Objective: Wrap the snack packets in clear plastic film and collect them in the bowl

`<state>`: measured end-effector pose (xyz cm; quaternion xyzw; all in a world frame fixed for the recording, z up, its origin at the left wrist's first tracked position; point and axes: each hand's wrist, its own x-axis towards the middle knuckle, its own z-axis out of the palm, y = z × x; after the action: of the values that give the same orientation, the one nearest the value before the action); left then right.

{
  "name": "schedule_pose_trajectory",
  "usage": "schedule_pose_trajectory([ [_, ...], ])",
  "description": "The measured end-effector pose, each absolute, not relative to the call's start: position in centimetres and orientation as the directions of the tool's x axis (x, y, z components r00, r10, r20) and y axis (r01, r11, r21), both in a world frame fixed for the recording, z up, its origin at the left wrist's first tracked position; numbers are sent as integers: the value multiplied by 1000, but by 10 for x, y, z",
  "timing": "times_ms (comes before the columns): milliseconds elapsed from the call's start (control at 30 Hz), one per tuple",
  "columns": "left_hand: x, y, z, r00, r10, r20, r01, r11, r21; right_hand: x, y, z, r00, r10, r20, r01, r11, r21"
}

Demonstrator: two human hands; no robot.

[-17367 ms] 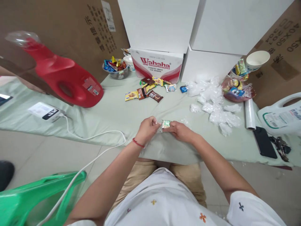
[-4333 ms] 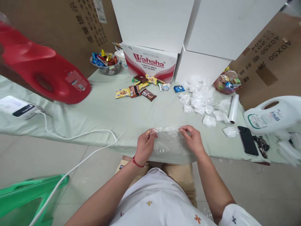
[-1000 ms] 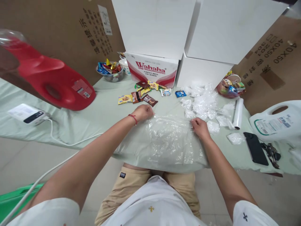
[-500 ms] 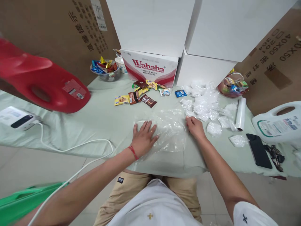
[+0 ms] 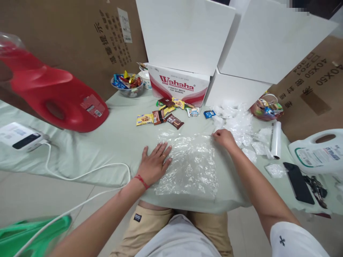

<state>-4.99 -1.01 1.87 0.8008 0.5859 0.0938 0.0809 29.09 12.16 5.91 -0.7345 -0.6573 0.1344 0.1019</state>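
Observation:
A clear, crinkled plastic bag (image 5: 191, 166) lies flat on the pale green tablecloth (image 5: 118, 139) in front of me. My left hand (image 5: 154, 162) rests on its left edge, fingers spread. At the bag's upper right corner, my right hand (image 5: 224, 138) is closed with thumb and fingers pinched on the plastic. Beyond the bag lie wrapped snacks: a yellow cookie packet (image 5: 144, 120), a brown cocoa packet (image 5: 174, 121), a white packet (image 5: 193, 112) and a small blue packet (image 5: 209, 114). Several crumpled clear plastic bundles (image 5: 238, 123) are heaped past my right hand.
A red jug (image 5: 64, 96) leans in at left above a white device (image 5: 23, 136) with a cable (image 5: 88, 165). Behind stand a Wahaha box (image 5: 179, 85) and candy bowl (image 5: 128, 87). At right are a plastic roll (image 5: 276, 139), phone (image 5: 298, 182), keys (image 5: 317, 189) and white jug (image 5: 318, 150).
The bag is spread wider and flatter, reaching nearer the table's front edge. My left hand has slid left along it. My right hand keeps its pinch at the corner. The camera view has shifted slightly.

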Motion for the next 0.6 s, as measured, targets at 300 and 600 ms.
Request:
schedule_pose_trajectory([
  [300, -48, -13, 22, 288, 956, 59, 926, -294, 238, 272, 256, 89, -212, 965, -157, 968, 229, 100],
  [600, -52, -14, 22, 286, 955, 83, 911, -298, 284, 270, 287, 91, -101, 968, -228, 969, 147, 196],
])
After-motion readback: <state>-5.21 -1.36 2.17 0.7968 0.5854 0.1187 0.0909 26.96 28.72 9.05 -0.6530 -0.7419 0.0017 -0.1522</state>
